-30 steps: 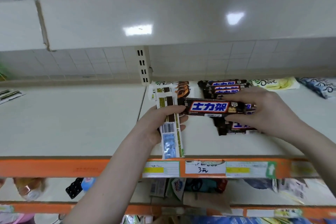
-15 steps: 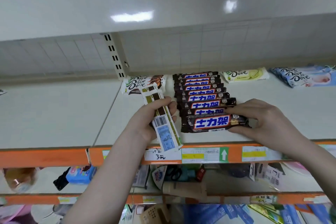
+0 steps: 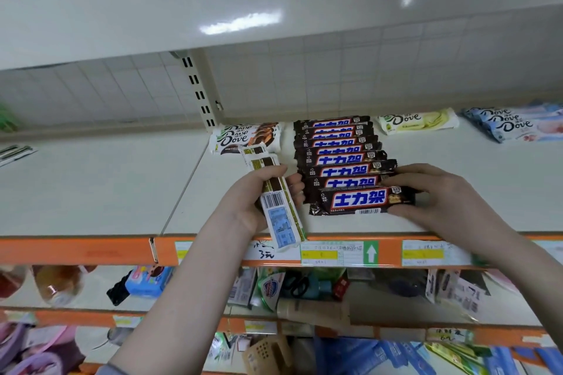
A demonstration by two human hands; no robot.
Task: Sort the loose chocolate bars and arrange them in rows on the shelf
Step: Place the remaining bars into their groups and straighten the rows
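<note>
- Left hand (image 3: pixel 254 207) raised at the near edge of the pale grey metal shelf (image 3: pixel 91 186), grip curled round a white-wrapped chocolate bar with a barcode and blue label (image 3: pixel 278 207), thumb across its face and fingertips showing on its right side.
- That white bar held lengthwise, near end hanging over the orange shelf-front strip (image 3: pixel 76 251), far end pointing toward the back.
- A second white-wrapped bar (image 3: pixel 254 153) just beyond it, overlapping the held bar's far end; whether the hand holds it too cannot be told.
- Right hand (image 3: pixel 438 195) low over the shelf at the right, grip pinching the right end of the nearest dark brown bar with a blue and white logo (image 3: pixel 359 200); fingers on its far edge, thumb at its near edge.
- This brown bar lying crosswise, nearest in a row of like dark brown bars (image 3: pixel 338 146) running from the shelf back toward the front, each overlapping the next.
- Left of the row's far end, white Dove bars with brown and orange print (image 3: pixel 246 138), stacked flat.
- Right of the row's far end, a pale yellow-green Dove bar (image 3: pixel 417 120), and farther right a pile of light blue Dove bars (image 3: pixel 515 126).
- Price labels in white and yellow, one with a green arrow (image 3: pixel 370 253), stuck along the orange strip.
- Mixed packets on the lower shelf (image 3: pixel 380 307) underneath, blurred.
</note>
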